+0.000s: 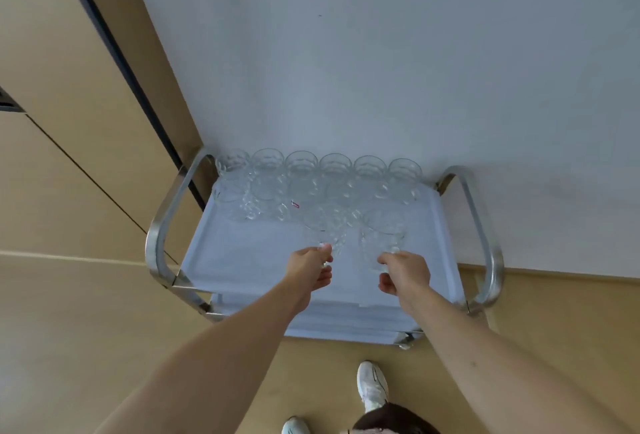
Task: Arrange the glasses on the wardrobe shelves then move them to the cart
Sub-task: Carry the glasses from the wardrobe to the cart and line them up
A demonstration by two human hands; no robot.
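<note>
The person stands in front of the cart (481, 226), which is against the white wall (381, 53). Both arms reach forward over its top tray. The left hand (311, 269) pinches the near side of one glass (325, 226), with the fingers curled around it. The right hand (403, 272) holds a second glass (382, 229) in the same way. Both glasses are low over the tray or already on it; I cannot tell which, because the clear glass is hard to read against the pale tray.

Behind these two, many glasses (318, 177) already stand on the cart, in a back row along the wall and a second row just in front of it. The front part of the tray has nothing on it.

The beige wardrobe (69, 104) is at the left, but its shelves are not visible, so I cannot say how many glasses remain there. In my judgement the first part, the arranging on the shelves, is finished, and the moving to the cart is well advanced. What is left is to release these two and to bring the rest, if there are any
</note>
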